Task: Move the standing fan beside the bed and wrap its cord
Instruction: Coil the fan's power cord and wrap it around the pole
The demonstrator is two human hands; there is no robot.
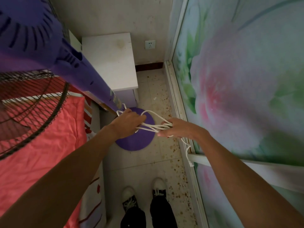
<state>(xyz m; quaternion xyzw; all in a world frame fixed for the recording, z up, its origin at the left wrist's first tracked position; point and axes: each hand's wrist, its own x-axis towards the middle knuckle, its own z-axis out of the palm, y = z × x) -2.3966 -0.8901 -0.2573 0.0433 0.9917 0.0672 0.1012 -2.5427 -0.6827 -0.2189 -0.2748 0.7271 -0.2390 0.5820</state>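
Standing between a bed point(41, 137) and a flowered sliding panel point(246, 79), one purple fan point(49, 51) is seen from above, its round base point(136, 142) resting on the tiled floor point(156, 162) just beside the bed's edge. One white cord point(153, 126) is gathered into several loops that are stretched between two hands above the base. The left hand point(130, 120) is closed around one end of the loops, close to the lower part of the fan's pole point(98, 83), with its fingers curled tight about the strands. The right hand point(177, 129) is held at the other end; its fingers are hooked through the loops, with the thumb extended below them. One loose tail of cord is seen hanging down from the right hand, ending near the panel's lower rail; whether a plug is on its end cannot be told. One wire grille point(32, 104) is visible over the red bedcover. One white nightstand point(111, 60) is placed behind the fan's base, against the wall, and one wall socket point(150, 44) is set beside it. Two shoes point(144, 195) are seen at the bottom.
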